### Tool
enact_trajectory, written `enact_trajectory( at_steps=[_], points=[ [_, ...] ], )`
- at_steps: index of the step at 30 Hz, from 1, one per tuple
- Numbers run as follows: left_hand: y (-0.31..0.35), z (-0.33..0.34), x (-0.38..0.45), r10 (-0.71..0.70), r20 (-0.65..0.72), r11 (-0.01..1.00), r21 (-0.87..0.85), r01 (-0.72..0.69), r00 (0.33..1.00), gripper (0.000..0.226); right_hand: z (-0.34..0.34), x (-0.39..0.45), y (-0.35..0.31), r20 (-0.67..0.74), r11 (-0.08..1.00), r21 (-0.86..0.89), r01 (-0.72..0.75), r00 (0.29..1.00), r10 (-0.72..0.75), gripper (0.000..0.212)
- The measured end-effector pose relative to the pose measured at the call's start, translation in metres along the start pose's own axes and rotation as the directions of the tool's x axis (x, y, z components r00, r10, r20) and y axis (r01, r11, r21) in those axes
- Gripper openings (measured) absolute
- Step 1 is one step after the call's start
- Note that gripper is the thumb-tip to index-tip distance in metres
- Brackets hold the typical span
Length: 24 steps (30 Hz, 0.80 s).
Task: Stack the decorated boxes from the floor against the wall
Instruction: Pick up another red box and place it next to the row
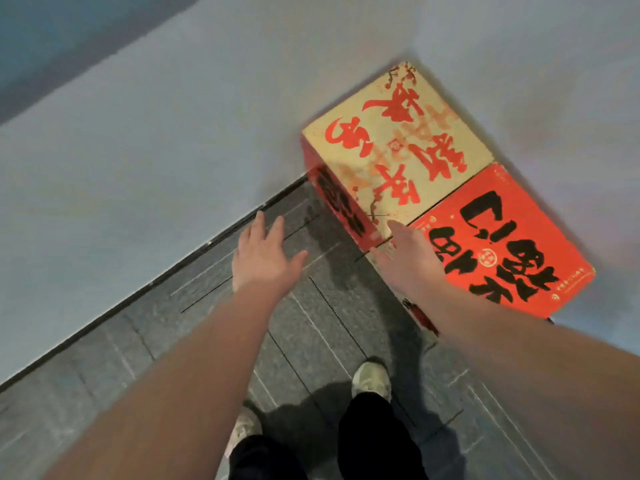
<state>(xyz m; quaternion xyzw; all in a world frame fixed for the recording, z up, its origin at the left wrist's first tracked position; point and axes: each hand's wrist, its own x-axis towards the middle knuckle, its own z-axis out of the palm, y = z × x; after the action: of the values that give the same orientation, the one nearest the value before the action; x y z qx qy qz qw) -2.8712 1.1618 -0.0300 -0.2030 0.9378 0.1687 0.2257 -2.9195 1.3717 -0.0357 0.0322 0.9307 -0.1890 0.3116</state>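
Head view shows us the wall, our landmark, with the cream box and the red box side by side against it. Both are closed, so we cannot tell their contents. Our left hand hovers spread over the floor, holding nothing; our right hand, fingers straight, reaches the cream box's near corner. We judge both hands should seat evenly before any nudge wallward.

A plain indoor corner, perhaps a hallway or storeroom: bare pale walls meet a grey tiled floor, dark baseboard across the frame's left.
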Motion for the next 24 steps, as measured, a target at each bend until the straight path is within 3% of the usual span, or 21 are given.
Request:
enact_trajectory(
  at_steps=[4, 11, 19, 24],
  points=[
    [-0.099, -0.003, -0.054, -0.194, -0.037, 0.975, -0.115, 0.189, 0.98, 0.074, 0.05, -0.036, -0.074, 0.087, 0.976, -0.108, 0.187, 0.98, -0.178, 0.061],
    [-0.252, 0.019, -0.175, -0.442, -0.02, 0.882, -0.194, 0.431, 0.897, 0.081, 0.156, -0.128, -0.173, 0.262, 0.871, -0.268, 0.412, 0.901, -0.346, 0.06],
    [-0.456, 0.068, -0.396, -0.699, 0.02, 0.656, -0.378, 0.653, 0.715, 0.075, 0.346, -0.324, -0.273, 0.454, 0.671, -0.393, 0.628, 0.768, -0.453, 0.061],
    [-0.557, 0.098, -0.525, -0.815, 0.063, 0.487, -0.466, 0.739, 0.576, 0.072, 0.452, -0.446, -0.338, 0.565, 0.52, -0.38, 0.765, 0.637, -0.525, 0.061]
  ],
)
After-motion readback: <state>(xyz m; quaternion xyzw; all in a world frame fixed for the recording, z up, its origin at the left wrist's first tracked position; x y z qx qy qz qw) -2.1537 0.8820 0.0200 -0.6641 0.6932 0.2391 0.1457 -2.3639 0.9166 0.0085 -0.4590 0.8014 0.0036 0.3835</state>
